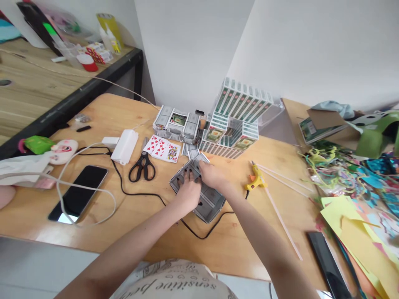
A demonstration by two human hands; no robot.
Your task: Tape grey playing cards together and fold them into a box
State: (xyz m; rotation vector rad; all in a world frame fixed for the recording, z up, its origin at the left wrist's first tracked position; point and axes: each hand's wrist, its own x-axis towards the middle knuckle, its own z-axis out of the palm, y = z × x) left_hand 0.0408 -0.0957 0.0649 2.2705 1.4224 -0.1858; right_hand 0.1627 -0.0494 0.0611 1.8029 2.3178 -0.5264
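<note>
A grey tray-like piece made of playing cards, backs outward (212, 201), lies on the table in front of me. My left hand (189, 192) rests on it with fingers stretched out and a little apart. At its upper edge my right hand (211, 173) is closed round a grey playing card (202, 158), thumb on top; its other fingers are partly hidden. Just beyond are a few loose grey cards (188, 150) and several face-up playing cards (162, 148). Behind them stands a box-shaped build of cards (177, 122).
Black scissors (142, 167) and a phone (79, 193) lie left. Stacked green-and-white card boxes (229, 128) stand behind. At right is a yellow glue gun (257, 178) with glue sticks (283, 220); its black cord (202, 237) loops in front. Paper scraps (352, 224) cover the far right.
</note>
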